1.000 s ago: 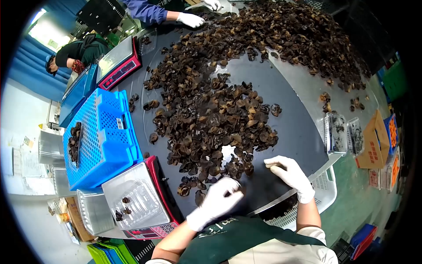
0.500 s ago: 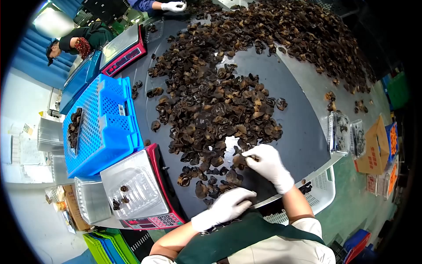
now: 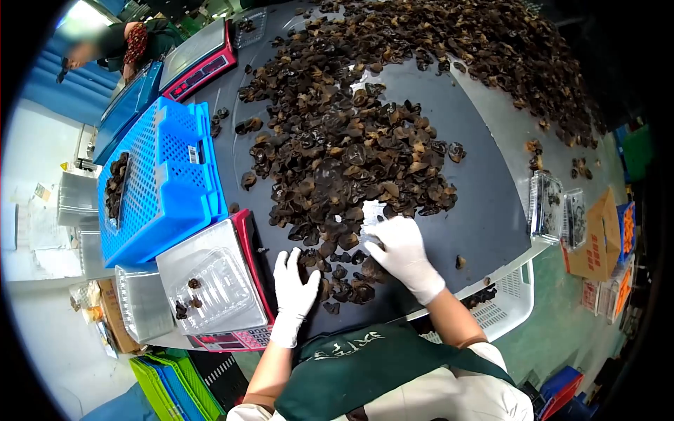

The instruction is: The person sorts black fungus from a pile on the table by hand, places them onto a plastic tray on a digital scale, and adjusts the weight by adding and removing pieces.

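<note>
Dark pieces (image 3: pixel 361 292) border the right hand (image 3: pixel 404 254); rightward, tabletop (image 3: pixel 484 217) opens to its edge (image 3: pixel 512 264).

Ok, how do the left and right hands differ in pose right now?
The left hand has its thumb spread wide, while the right hand has its fingers bunched closer. The left hand points mostly away from the body; the right hand angles inward. The left hand is beside the near scale, the right hand at the dark pile's near edge. Both wear white gloves.
</note>
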Action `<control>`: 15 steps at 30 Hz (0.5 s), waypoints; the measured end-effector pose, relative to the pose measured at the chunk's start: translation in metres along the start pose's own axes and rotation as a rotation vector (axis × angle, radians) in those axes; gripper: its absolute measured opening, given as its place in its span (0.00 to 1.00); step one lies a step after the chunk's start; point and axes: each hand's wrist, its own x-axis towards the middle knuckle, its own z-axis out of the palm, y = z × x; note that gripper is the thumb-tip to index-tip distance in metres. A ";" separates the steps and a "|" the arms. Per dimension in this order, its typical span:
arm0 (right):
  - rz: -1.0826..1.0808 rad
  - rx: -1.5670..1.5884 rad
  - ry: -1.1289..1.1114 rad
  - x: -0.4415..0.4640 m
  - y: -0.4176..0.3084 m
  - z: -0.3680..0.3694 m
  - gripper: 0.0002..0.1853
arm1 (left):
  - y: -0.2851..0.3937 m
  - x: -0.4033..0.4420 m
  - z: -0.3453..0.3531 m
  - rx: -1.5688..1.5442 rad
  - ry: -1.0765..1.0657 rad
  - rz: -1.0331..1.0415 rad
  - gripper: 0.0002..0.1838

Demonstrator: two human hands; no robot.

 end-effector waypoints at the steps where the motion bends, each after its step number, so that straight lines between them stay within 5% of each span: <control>1: -0.055 -0.038 0.089 0.004 0.001 0.019 0.08 | 0.004 -0.003 -0.002 0.006 -0.015 0.021 0.33; 5: -0.102 -0.073 0.153 0.013 0.006 0.028 0.08 | 0.006 -0.014 -0.009 -0.204 -0.123 -0.006 0.22; 6: 0.113 -0.093 -0.180 0.021 0.000 0.000 0.05 | 0.006 -0.014 -0.012 -0.203 -0.120 -0.011 0.22; 7: 0.134 0.050 -0.220 0.018 0.008 -0.018 0.04 | 0.005 -0.011 -0.014 -0.192 -0.051 0.008 0.21; 8: 0.047 0.209 -0.032 0.010 0.012 -0.036 0.05 | 0.005 -0.009 -0.015 -0.183 0.016 0.027 0.20; 9: 0.071 0.266 -0.084 0.001 0.017 -0.058 0.05 | 0.010 -0.003 -0.019 -0.174 0.038 0.004 0.17; 12: 0.191 0.541 -0.885 -0.023 0.047 -0.131 0.13 | 0.024 0.018 -0.024 -0.125 0.054 0.123 0.08; 15: 0.239 0.548 -0.735 -0.046 0.046 -0.143 0.13 | 0.032 0.046 -0.007 -0.029 0.037 0.205 0.07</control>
